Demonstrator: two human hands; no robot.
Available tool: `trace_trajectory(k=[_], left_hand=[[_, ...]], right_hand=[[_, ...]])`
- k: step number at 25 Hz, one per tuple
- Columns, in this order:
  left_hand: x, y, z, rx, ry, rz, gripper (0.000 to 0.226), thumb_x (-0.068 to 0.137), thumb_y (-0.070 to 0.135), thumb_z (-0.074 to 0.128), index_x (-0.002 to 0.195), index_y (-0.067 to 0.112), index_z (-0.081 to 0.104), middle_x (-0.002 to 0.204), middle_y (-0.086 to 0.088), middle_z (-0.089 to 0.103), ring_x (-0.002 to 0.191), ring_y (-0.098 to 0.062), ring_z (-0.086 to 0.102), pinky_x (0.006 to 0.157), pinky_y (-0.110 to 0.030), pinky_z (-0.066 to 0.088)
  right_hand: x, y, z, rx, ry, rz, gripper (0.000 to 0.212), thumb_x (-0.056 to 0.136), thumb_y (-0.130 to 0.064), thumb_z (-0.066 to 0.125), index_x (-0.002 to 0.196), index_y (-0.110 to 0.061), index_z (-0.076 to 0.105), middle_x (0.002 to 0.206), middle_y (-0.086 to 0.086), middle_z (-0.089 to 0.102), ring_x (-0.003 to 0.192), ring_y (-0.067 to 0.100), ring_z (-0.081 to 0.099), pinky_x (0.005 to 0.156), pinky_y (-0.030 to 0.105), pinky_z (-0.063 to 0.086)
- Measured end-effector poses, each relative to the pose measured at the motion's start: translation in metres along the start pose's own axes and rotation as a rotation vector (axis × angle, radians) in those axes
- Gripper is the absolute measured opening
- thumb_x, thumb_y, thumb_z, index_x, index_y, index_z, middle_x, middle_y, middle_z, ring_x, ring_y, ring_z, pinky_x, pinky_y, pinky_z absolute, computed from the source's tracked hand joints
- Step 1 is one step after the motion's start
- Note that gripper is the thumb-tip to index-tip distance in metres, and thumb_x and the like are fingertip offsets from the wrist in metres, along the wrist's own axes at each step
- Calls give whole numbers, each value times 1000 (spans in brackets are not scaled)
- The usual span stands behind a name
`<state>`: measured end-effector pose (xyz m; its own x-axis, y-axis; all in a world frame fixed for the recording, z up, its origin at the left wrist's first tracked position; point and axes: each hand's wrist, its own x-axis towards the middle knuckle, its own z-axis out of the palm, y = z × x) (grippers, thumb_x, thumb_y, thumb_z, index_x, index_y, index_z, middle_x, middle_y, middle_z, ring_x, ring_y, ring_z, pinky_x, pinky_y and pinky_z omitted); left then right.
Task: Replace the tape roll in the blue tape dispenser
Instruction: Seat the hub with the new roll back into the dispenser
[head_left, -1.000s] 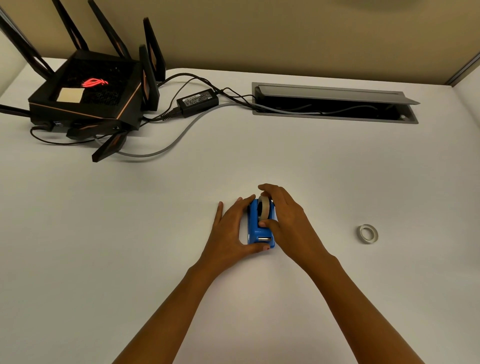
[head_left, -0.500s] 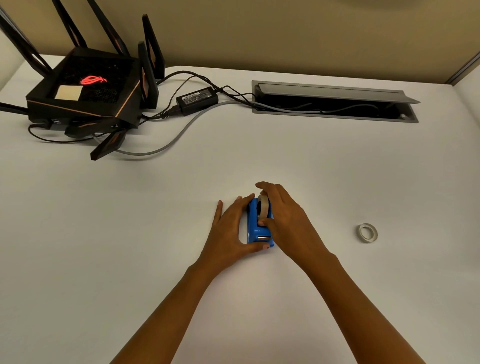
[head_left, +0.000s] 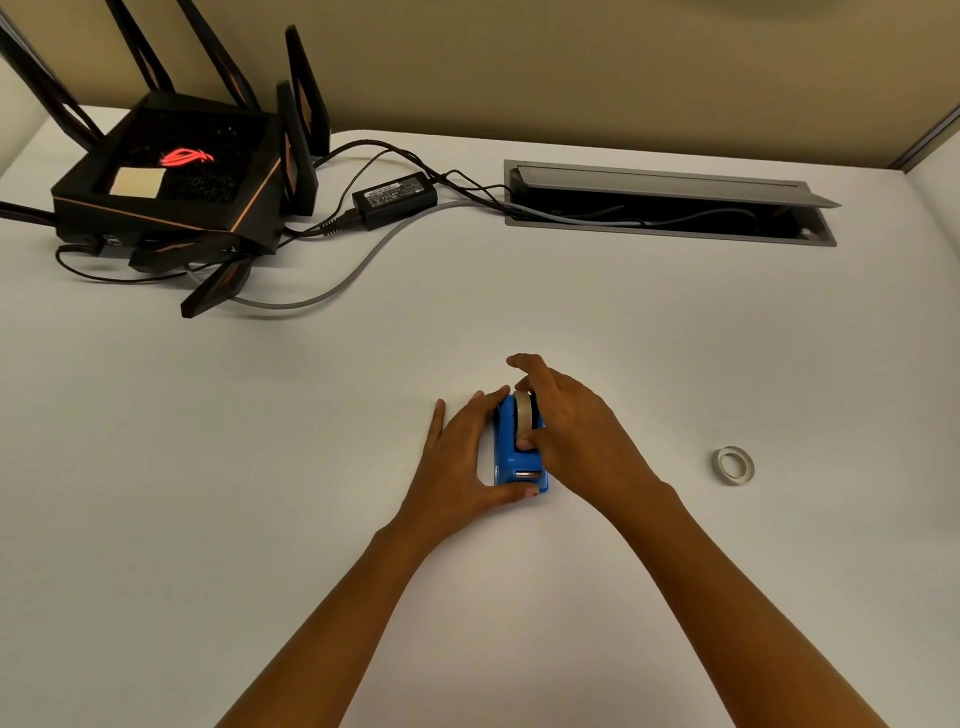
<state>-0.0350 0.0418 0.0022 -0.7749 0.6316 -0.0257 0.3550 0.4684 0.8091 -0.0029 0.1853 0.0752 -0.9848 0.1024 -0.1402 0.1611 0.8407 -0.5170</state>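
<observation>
Dispenser: small blue plastic tape dispenser is being rested mid-table, long axis running away from the person, cutter end nearest.
Roll: pale tape roll is being seated upright at the far end.
Left hand: is being clasped around the dispenser's left side.
Right hand: thumb and fingers are being pinched on the roll.
Spare: a thin whitish tape ring is being left flat, well apart on the right.

the white desk lies bare from 6 through 9 o'clock of the blue tape dispenser. at 3 o'clock sits a spare tape ring (well apart). router, cables and open cable tray crowd 10 to 1 o'clock.
</observation>
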Motion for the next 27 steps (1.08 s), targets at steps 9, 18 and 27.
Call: trace_trajectory(k=[9, 18, 27], left_hand=[[-1, 1, -1, -6, 3, 8, 85, 64, 63, 63, 131, 43, 14, 145, 4, 40, 137, -10, 32, 118, -35, -6], [-2, 8, -5, -162, -20, -45, 85, 69, 82, 34, 139, 40, 10, 149, 20, 20, 138, 4, 17, 118, -33, -5], [17, 25, -10, -265, 28, -120, 50, 85, 39, 57, 132, 30, 40, 139, 9, 47, 129, -8, 42, 120, -40, 7]], right_hand=[[-6, 0, -3, 116, 52, 20, 65, 76, -5, 72, 131, -16, 40, 130, 9, 52, 111, 25, 56, 92, 28, 43], [-23, -2, -9, 146, 285, 38, 26, 85, -12, 66, 110, -6, 61, 113, 11, 64, 98, 24, 61, 86, 32, 51], [-2, -3, -4, 169, 335, -12, 7, 83, -3, 65, 89, -3, 69, 88, 14, 70, 76, 18, 60, 69, 10, 42]])
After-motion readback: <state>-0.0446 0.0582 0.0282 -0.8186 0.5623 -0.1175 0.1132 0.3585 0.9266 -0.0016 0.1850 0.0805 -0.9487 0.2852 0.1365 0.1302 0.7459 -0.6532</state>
